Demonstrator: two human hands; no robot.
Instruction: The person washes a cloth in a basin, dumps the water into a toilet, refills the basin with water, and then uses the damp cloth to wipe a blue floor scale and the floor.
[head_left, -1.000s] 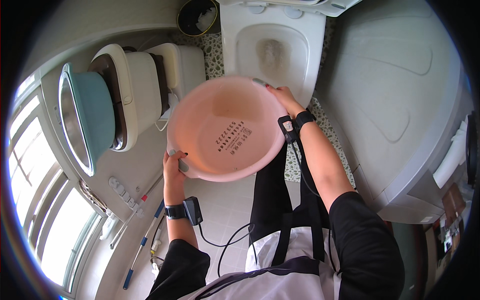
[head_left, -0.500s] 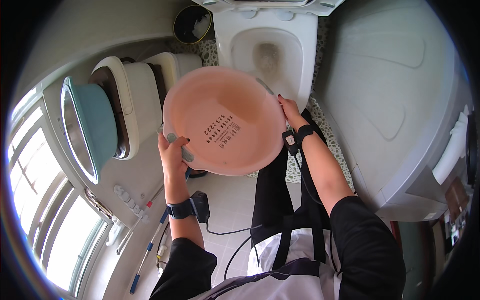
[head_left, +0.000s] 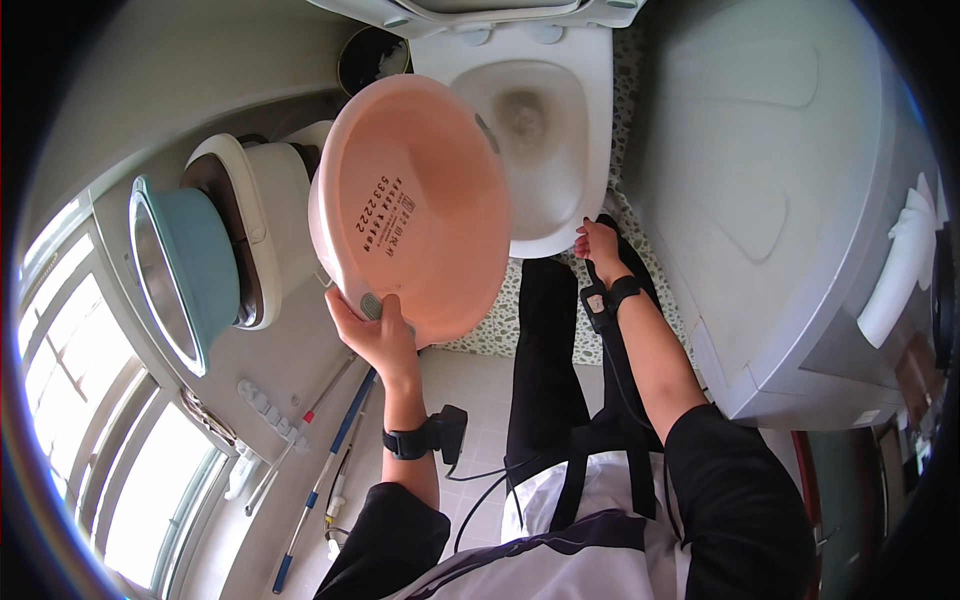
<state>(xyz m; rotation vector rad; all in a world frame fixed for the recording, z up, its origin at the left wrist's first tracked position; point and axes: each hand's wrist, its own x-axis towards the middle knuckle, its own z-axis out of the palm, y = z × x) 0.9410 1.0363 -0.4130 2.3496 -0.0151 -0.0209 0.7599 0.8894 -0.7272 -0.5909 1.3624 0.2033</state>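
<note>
A pink plastic basin (head_left: 430, 250) with dark print on its inside hangs tilted in front of the toilet, on its left side. My left hand (head_left: 375, 340) grips it by the grey handle patch on the lower left rim, thumb inside. Away from the basin, my right hand (head_left: 598, 245) is beside the front rim of the white toilet (head_left: 548, 245), its fingers curled with nothing visible in them. The toilet's lid is up, and its bowl shows a brownish patch at the bottom. Whether liquid is in the basin I cannot tell.
At left, a light blue basin (head_left: 215, 270) and a cream and brown tub (head_left: 262, 230) stand against the wall. A dark bin (head_left: 372, 62) is beside the toilet. Poles with blue grips (head_left: 345, 425) lean below the window. A large grey-white curved unit (head_left: 760, 210) fills the right.
My right hand has let go of the basin's right rim and dropped slightly lower. The basin has swung left and tipped more steeply, held by my left hand alone.
</note>
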